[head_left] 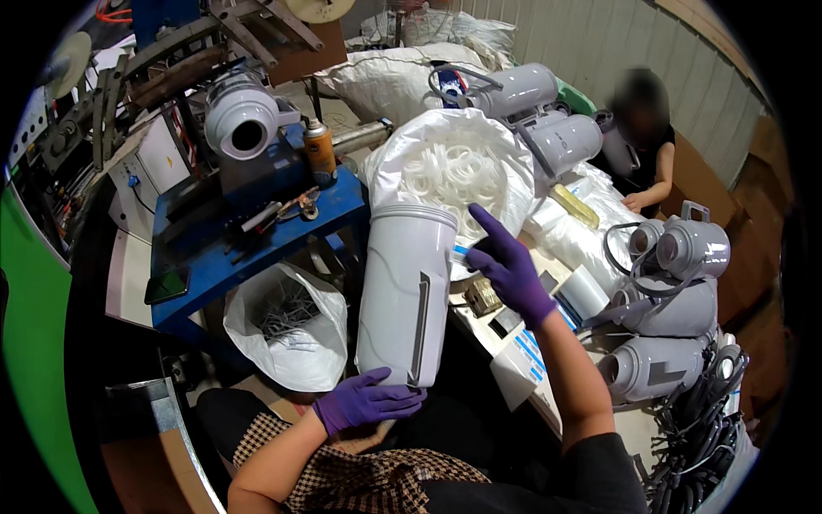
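A grey plastic thermos jug body (pixel 402 291) stands tilted in front of me, its threaded, ringed mouth upward and a long dark-edged handle slot down its right side. My left hand (pixel 368 401), in a purple glove, supports its lower end with the fingers laid along the base. My right hand (pixel 509 265), also gloved in purple, is beside the jug's upper right side. One of its fingers points up, while the lower fingertips hold a small blue-and-white sticker (pixel 461 251) close to the jug. Whether the sticker touches the jug, I cannot tell.
Behind the jug is a white sack (pixel 390 158) of clear rings. A blue bench (pixel 342 201) at left bears a spray can (pixel 319 152) and another jug (pixel 242 120). Blue-striped sticker sheets (pixel 529 353) lie at right near several grey jugs (pixel 655 368). A person (pixel 655 158) sits beyond.
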Action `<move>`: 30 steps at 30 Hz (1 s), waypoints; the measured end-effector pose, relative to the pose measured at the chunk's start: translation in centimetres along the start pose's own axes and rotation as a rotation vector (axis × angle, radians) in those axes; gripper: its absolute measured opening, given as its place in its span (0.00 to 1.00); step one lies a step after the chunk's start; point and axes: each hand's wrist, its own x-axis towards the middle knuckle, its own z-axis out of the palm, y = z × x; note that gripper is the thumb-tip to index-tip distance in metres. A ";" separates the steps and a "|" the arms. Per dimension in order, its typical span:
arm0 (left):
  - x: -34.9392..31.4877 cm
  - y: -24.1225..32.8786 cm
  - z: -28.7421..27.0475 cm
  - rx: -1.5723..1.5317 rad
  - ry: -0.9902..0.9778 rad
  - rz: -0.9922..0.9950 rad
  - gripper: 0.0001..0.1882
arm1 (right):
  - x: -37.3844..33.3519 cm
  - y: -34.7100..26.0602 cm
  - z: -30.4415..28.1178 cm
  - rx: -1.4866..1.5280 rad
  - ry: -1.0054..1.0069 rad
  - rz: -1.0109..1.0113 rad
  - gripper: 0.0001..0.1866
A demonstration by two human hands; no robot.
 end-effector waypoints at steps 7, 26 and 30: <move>-0.7 0.1 -0.4 -0.120 0.036 -0.088 0.31 | 5.8 1.9 2.9 0.085 -0.150 0.049 0.41; -5.4 -0.8 -5.7 -1.101 0.308 -0.554 0.39 | 9.2 4.1 4.7 0.257 0.302 0.397 0.12; -7.1 1.1 -8.7 -0.615 0.198 -1.131 0.78 | 8.6 -0.8 10.1 0.301 0.336 0.283 0.14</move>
